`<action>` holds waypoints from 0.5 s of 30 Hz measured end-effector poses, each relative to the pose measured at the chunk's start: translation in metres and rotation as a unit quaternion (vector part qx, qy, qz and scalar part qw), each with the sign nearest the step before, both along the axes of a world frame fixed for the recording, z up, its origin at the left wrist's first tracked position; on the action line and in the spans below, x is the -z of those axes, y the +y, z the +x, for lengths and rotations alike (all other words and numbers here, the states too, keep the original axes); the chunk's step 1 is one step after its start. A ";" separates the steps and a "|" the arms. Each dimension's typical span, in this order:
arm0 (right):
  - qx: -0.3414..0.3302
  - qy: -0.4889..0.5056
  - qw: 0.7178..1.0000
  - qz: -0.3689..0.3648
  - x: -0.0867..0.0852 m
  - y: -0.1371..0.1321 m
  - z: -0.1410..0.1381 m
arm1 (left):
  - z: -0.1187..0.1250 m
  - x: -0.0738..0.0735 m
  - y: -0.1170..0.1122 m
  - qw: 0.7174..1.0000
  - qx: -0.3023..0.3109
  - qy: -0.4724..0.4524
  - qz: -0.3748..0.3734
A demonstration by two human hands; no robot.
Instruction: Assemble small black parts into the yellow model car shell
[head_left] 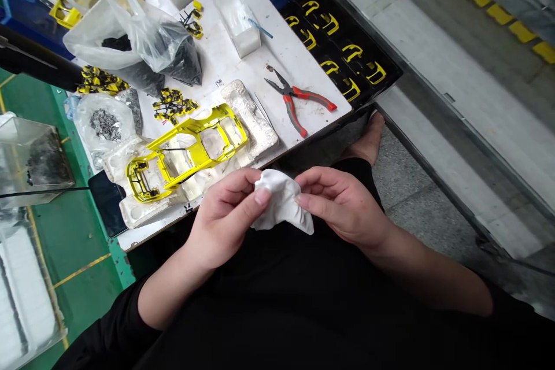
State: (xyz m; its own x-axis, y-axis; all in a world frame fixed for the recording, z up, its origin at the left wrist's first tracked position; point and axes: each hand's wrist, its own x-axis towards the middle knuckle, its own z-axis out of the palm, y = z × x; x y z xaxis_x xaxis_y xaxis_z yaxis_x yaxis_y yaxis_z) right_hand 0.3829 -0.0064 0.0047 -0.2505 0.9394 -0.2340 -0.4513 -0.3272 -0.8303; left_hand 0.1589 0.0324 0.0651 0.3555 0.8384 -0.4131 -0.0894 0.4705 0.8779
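A crumpled white tissue or cloth [281, 202] is held up in front of my body, just off the table's near edge. My left hand [229, 208] pinches its left side, thumb on top. On the other side my right hand [340, 202] grips it between thumb and curled fingers. Beyond them a yellow toy car body shell [202, 150] lies upside down in a stained white foam cradle [260, 121]. Red-and-grey pliers [292, 95] rest with jaws and handles apart to the right of the cradle.
Piles of small yellow-black parts [173, 105], plastic bags of dark parts [173, 52] and a white box [238, 23] sit on the white table. A black tray [342, 40] with yellow frames stands at the right, a dark phone [106, 202] at the near left corner.
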 end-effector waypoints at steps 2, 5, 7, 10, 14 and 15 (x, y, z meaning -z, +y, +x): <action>0.000 -0.001 1.000 0.000 0.000 0.000 -0.001 | -0.002 0.001 -0.002 1.000 0.018 0.019 0.016; 0.000 0.007 1.000 0.001 -0.001 0.000 -0.001 | -0.003 0.000 -0.002 0.997 0.032 0.040 0.052; 0.003 0.003 1.000 0.004 -0.002 0.001 -0.001 | -0.003 -0.002 0.000 0.990 0.054 0.078 0.107; 0.009 -0.011 1.000 0.004 -0.004 0.001 -0.002 | -0.001 -0.005 0.003 0.972 0.073 0.136 0.180; 0.022 -0.005 1.000 0.002 -0.003 0.001 -0.004 | 0.001 -0.001 0.002 0.967 0.068 0.150 0.192; 0.026 0.001 1.000 0.002 -0.002 0.000 -0.004 | 0.001 0.001 0.002 0.969 0.072 0.144 0.189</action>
State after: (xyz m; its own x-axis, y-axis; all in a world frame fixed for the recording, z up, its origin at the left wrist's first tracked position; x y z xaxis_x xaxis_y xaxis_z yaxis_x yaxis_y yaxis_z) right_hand 0.3788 -0.0062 0.0066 -0.2022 0.9518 -0.2307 -0.4685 -0.3009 -0.8306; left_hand 0.1595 0.0346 0.0644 0.3951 0.8996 -0.1860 0.2266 0.1008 0.9688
